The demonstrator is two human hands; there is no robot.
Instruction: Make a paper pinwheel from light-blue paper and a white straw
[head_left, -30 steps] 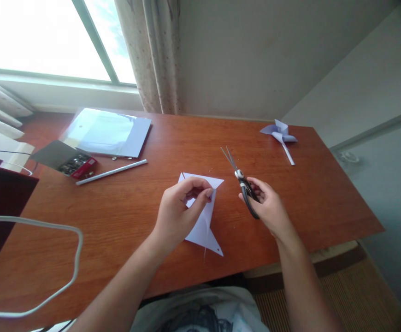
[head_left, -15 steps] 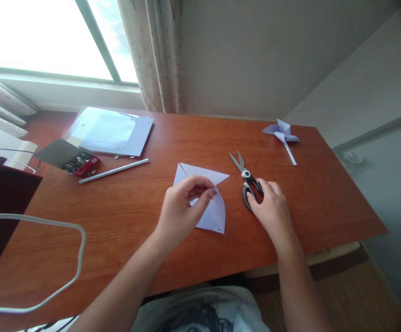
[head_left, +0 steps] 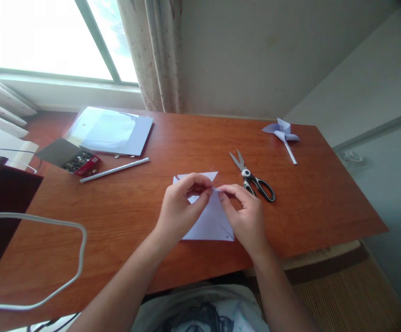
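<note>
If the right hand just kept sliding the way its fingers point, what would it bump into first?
The right hand points left and slightly away, pinching the paper. Going straight on, it would most likely meet the left hand first, whose fingertips pinch the same fold right beside it, though depth is hard to judge.

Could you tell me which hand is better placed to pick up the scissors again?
The right hand. The scissors lie on the desk just beyond its fingers, handles turned toward it. The left hand sits on the far side of the paper, which both hands pinch.
</note>
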